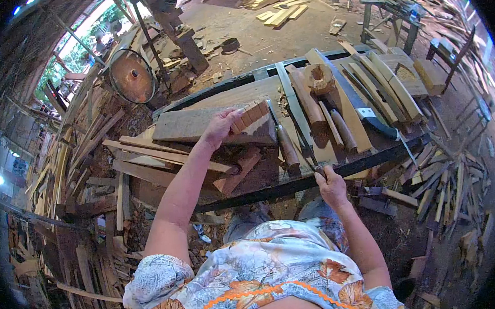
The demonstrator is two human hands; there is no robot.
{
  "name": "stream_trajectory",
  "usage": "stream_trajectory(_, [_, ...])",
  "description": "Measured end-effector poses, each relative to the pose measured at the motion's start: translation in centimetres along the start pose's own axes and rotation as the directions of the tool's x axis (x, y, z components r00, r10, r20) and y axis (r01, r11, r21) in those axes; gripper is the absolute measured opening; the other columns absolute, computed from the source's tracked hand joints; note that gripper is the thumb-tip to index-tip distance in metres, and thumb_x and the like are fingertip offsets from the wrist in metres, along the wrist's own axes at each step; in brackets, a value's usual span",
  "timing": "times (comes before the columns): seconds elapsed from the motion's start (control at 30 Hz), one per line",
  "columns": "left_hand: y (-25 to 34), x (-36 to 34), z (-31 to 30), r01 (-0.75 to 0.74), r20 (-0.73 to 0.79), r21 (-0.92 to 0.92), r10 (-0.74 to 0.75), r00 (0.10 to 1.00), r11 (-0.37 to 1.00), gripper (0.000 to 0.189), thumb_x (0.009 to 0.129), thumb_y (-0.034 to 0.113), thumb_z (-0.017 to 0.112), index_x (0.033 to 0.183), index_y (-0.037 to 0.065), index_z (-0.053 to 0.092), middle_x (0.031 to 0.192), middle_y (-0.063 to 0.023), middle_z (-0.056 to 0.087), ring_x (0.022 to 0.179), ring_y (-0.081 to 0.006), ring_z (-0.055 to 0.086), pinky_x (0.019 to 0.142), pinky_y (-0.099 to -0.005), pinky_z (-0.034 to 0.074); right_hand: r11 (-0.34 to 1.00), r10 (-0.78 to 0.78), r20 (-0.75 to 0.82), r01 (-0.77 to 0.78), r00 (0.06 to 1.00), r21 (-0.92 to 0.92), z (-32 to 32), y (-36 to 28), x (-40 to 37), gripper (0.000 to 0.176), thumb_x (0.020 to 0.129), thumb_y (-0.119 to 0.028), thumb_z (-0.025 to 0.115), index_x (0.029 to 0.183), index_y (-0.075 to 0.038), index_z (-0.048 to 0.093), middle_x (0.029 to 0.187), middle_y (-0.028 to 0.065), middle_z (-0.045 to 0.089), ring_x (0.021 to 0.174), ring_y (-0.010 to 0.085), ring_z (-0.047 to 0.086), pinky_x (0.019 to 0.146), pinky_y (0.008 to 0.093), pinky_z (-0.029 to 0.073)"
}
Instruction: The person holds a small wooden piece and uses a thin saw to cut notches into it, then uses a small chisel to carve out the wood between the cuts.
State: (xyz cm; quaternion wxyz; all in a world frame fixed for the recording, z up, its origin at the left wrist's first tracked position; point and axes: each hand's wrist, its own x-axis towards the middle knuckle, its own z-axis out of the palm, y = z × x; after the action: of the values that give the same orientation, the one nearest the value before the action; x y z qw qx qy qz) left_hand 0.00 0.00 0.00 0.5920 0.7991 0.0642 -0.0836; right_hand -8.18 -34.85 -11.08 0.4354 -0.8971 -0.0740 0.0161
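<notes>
My left hand (pixel 220 127) grips the near end of a small notched wooden block (pixel 249 117), held over a thick grey-brown board (pixel 191 125). My right hand (pixel 331 186) is closed at the bench's near edge, around the end of a long, thin dark metal tool (pixel 296 108) that lies across the bench top. Between my hands lies a chisel with a wooden handle (pixel 287 146). To the right of the metal tool are a wooden mallet (pixel 318 78), more wooden handles (pixel 343 129) and a handsaw (pixel 365 113) with a black and white handle.
Wooden strips (pixel 389 87) lie at the bench's right side. Scrap wood is heaped left of the bench and at the lower right (pixel 450 180). A round metal disc (pixel 132 75) stands at the back left. Cut boards (pixel 283 15) rest on the ground beyond.
</notes>
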Motion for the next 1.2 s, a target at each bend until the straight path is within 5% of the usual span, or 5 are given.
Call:
stream_trajectory(0.27, [-1.5, 1.1, 0.1, 0.202, -0.029, -0.393, -0.232, 0.972, 0.897, 0.035, 0.092, 0.039, 0.052, 0.101, 0.006, 0.058, 0.081, -0.0063, 0.063, 0.066, -0.0184, 0.063, 0.052, -0.0339, 0.052, 0.999, -0.035, -0.029, 0.035, 0.999, -0.016, -0.3, 0.1, 0.0, 0.027, 0.087, -0.029, 0.058, 0.085, -0.005, 0.046, 0.072, 0.0258, 0.059, 0.075, 0.0465, 0.057, 0.063, 0.0528, 0.042])
stream_trajectory(0.8, [0.3, 0.2, -0.4, 0.284, 0.189, -0.431, -0.222, 0.957, 0.857, 0.034, 0.095, 0.038, 0.046, 0.113, 0.010, 0.054, 0.093, -0.0095, 0.063, 0.074, -0.0222, 0.065, 0.053, -0.0327, 0.053, 0.996, -0.078, -0.053, 0.080, 0.996, 0.042, 0.1, 0.1, 0.0, 0.029, 0.087, -0.030, 0.058, 0.083, -0.005, 0.044, 0.071, 0.0245, 0.058, 0.073, 0.0460, 0.057, 0.061, 0.0525, 0.041])
stream_trajectory(1.0, [0.7, -0.2, 0.4, -0.203, -0.114, 0.168, 0.224, 0.968, 0.965, 0.037, 0.091, 0.029, 0.057, 0.119, 0.006, 0.052, 0.097, -0.0107, 0.063, 0.084, -0.0235, 0.064, 0.069, -0.0343, 0.053, 1.000, -0.024, 0.001, 0.024, 1.000, -0.015, 0.1, 0.0, 0.1, 0.027, 0.087, -0.029, 0.058, 0.085, -0.005, 0.046, 0.072, 0.0241, 0.060, 0.075, 0.0449, 0.059, 0.063, 0.0517, 0.043])
stream_trajectory(1.07, [0.3, -0.3, 0.7, -0.398, -0.038, 0.724, 0.609, 0.793, 0.563, 0.040, 0.087, 0.023, 0.062, 0.120, 0.004, 0.050, 0.104, -0.0138, 0.057, 0.096, -0.0291, 0.059, 0.081, -0.0382, 0.049, 0.999, -0.042, -0.019, 0.041, 0.999, -0.023, 0.1, -0.1, 0.1, 0.026, 0.087, -0.029, 0.058, 0.085, -0.006, 0.046, 0.071, 0.0234, 0.060, 0.075, 0.0444, 0.059, 0.063, 0.0520, 0.043])
stream_trajectory(1.2, [0.5, -1.3, 2.2, -0.343, -0.056, 0.772, 0.594, 0.802, 0.536, 0.043, 0.083, 0.018, 0.064, 0.121, 0.005, 0.049, 0.106, -0.0167, 0.055, 0.100, -0.0357, 0.057, 0.084, -0.0422, 0.047, 0.999, -0.040, -0.026, 0.039, 0.999, -0.028, 0.1, 0.0, 0.0, 0.026, 0.087, -0.029, 0.058, 0.085, -0.005, 0.047, 0.071, 0.0226, 0.061, 0.074, 0.0439, 0.060, 0.063, 0.0521, 0.044])
